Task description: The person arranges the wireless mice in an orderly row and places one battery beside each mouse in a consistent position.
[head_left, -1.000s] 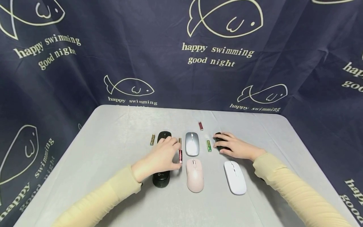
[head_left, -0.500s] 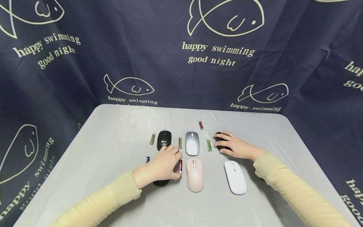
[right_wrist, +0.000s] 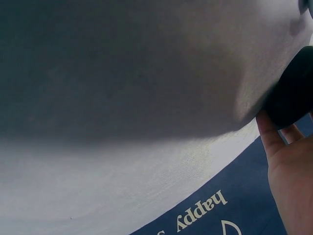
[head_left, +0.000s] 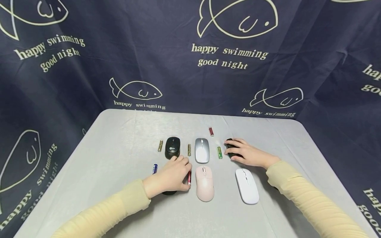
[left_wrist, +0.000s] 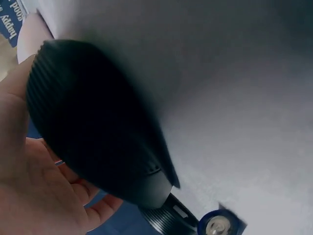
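Observation:
At the centre left of the head view, my left hand (head_left: 175, 172) pinches a red battery (head_left: 189, 178) between thumb and forefinger. Under that hand lies a black mouse (head_left: 169, 192), mostly hidden; a black mouse (left_wrist: 98, 122) fills much of the left wrist view. Just beyond the fingers is another black mouse (head_left: 172, 147). A blue battery (head_left: 154, 169) lies left of the hand. My right hand (head_left: 248, 154) rests on a third black mouse (head_left: 230, 145), with fairly straight fingers laid across it. Its dark edge (right_wrist: 293, 90) meets the fingers in the right wrist view.
A grey mouse (head_left: 202, 150) and a pink mouse (head_left: 204, 184) lie between the hands. Nearer on the right is a white mouse (head_left: 247, 186). Gold batteries (head_left: 160, 146), a green battery (head_left: 219, 152) and another red battery (head_left: 211, 131) lie around. A dark printed curtain (head_left: 184, 89) surrounds the table (head_left: 125, 132).
My left hand has drawn back towards the near edge, and the red battery has moved with it. The far black mouse and the blue battery have come into sight. My right hand has stayed put.

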A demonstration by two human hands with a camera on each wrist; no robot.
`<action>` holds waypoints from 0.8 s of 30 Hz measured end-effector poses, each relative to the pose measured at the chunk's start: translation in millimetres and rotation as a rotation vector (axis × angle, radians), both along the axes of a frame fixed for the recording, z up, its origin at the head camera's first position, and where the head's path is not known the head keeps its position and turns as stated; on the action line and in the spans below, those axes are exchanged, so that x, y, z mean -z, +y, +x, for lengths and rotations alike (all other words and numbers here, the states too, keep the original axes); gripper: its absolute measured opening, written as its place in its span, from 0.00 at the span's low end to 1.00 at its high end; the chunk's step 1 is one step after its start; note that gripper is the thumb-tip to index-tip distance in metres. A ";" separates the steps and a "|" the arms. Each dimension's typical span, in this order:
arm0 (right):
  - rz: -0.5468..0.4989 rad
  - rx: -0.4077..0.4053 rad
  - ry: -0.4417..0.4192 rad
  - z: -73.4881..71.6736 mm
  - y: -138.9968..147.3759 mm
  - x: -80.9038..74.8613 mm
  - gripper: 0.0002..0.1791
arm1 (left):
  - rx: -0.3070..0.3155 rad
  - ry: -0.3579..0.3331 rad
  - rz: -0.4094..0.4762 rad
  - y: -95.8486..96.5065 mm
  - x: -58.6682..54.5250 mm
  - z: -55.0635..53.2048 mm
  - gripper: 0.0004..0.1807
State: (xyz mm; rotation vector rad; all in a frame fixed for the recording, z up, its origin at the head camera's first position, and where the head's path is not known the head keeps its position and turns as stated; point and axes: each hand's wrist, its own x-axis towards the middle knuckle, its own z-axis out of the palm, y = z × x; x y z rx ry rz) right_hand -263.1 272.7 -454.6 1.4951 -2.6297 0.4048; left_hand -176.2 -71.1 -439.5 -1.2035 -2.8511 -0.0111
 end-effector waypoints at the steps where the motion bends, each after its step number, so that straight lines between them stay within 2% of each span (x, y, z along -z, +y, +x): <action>1: 0.000 -0.001 0.002 -0.2 0.1 0.0 0.16 | 0.000 -0.003 -0.003 0.3 0.3 0.1 0.28; 16: 0.000 -0.004 -0.007 1.0 -0.4 -1.7 0.16 | -0.007 -0.004 0.009 -0.1 0.5 0.1 0.30; 24: -0.006 -0.008 -0.002 0.2 0.4 -0.2 0.16 | -0.006 -0.005 0.039 -0.9 -11.9 -5.1 0.28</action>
